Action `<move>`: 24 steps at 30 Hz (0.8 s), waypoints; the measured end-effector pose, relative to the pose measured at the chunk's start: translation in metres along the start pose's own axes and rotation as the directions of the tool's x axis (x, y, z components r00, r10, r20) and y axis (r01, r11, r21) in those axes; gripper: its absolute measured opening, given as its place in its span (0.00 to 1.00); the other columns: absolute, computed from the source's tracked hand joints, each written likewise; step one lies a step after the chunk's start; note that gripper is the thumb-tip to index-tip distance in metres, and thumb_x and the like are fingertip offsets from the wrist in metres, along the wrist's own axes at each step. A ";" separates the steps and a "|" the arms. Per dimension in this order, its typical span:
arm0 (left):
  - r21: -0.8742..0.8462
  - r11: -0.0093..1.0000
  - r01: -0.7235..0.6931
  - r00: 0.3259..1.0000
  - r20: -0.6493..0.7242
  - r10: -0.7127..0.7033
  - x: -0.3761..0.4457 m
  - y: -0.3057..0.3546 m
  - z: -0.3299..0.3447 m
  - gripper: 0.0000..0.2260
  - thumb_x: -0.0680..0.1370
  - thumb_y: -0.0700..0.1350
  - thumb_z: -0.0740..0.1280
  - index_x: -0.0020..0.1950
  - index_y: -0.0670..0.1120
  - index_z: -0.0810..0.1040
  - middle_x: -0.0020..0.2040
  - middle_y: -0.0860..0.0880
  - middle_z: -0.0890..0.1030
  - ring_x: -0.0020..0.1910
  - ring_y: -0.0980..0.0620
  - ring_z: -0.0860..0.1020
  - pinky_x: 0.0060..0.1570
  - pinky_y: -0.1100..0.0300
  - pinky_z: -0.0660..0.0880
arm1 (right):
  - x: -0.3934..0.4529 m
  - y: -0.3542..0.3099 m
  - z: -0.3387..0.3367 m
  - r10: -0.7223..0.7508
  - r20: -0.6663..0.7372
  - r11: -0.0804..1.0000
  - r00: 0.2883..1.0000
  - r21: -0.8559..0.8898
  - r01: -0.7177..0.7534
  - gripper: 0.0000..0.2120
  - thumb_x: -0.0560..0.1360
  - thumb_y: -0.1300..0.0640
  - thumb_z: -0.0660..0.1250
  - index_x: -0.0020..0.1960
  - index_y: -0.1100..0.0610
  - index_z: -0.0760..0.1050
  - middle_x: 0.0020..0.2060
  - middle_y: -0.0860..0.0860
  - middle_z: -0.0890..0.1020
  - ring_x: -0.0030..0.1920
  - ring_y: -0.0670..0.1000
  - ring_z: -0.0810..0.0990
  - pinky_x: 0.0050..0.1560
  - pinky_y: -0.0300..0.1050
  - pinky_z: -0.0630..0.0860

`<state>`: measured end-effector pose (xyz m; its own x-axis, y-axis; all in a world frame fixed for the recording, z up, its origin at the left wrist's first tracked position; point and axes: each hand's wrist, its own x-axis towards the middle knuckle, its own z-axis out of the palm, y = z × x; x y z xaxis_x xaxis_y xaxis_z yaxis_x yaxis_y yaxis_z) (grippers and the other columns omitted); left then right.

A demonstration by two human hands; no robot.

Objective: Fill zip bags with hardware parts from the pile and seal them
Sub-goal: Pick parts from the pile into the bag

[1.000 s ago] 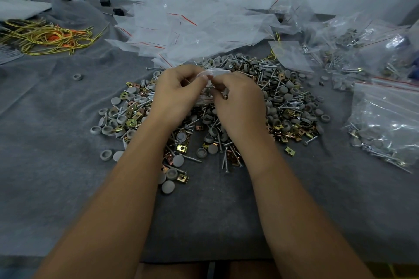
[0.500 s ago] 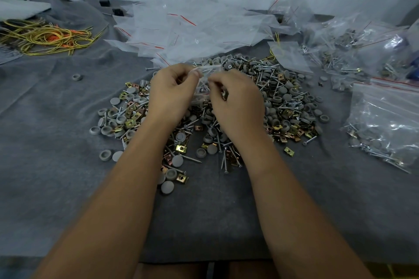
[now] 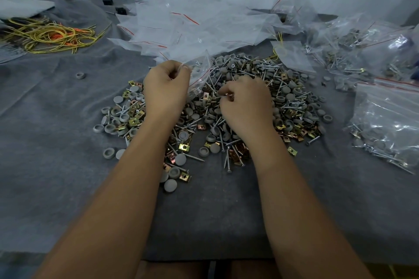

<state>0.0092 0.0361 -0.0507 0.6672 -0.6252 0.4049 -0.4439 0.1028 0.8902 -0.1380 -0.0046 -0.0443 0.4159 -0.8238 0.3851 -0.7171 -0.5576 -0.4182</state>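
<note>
Yellow and orange wire bundle [image 3: 48, 35], far left on the grey felt cloth [image 3: 56, 154], well apart from both hands; one stray grey cap [image 3: 81, 75] lies between it and the left hand. Left hand [image 3: 166, 88]: fingers curled, thumb and forefinger pinching the upper edge of a clear zip bag [image 3: 199, 77] with a red seal line; the bag hangs just right of those fingers, over the pile. Pile of hardware parts [image 3: 283, 102]: grey round caps, silver screws and brass-coloured clip nuts, spread beneath and around both hands. Right hand [image 3: 247, 102]: fingers curled down into the pile, fingertips pinching a small part, kind not discernible. Heap of empty zip bags [image 3: 192, 22], beyond the fingers of both hands. Filled zip bags [image 3: 390, 124], well right of the right hand's fingers; more lie behind them.
</note>
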 end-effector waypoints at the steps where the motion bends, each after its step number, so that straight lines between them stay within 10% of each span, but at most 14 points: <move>1: -0.001 1.000 0.001 1.000 0.000 -0.001 0.000 0.000 0.000 0.13 0.77 0.46 0.64 0.43 0.35 0.78 0.26 0.53 0.65 0.26 0.57 0.62 0.27 0.63 0.61 | -0.001 0.000 0.001 -0.020 0.026 0.997 0.999 -0.076 0.022 0.13 0.75 0.54 0.62 0.56 0.50 0.81 0.54 0.50 0.78 0.59 0.55 0.70 0.61 0.52 0.67; 24: 0.053 0.999 0.003 0.998 0.069 -0.006 -0.003 0.004 0.000 0.12 0.78 0.46 0.63 0.44 0.37 0.79 0.27 0.53 0.66 0.24 0.58 0.61 0.25 0.64 0.60 | 0.000 -0.003 -0.001 -0.019 -0.031 0.999 0.999 -0.039 0.018 0.05 0.74 0.55 0.66 0.48 0.50 0.81 0.43 0.45 0.74 0.53 0.52 0.75 0.60 0.50 0.66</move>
<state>0.0058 0.0381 -0.0483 0.6270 -0.6778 0.3839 -0.4732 0.0601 0.8789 -0.1370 -0.0026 -0.0423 0.4115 -0.8096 0.4186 -0.7309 -0.5675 -0.3791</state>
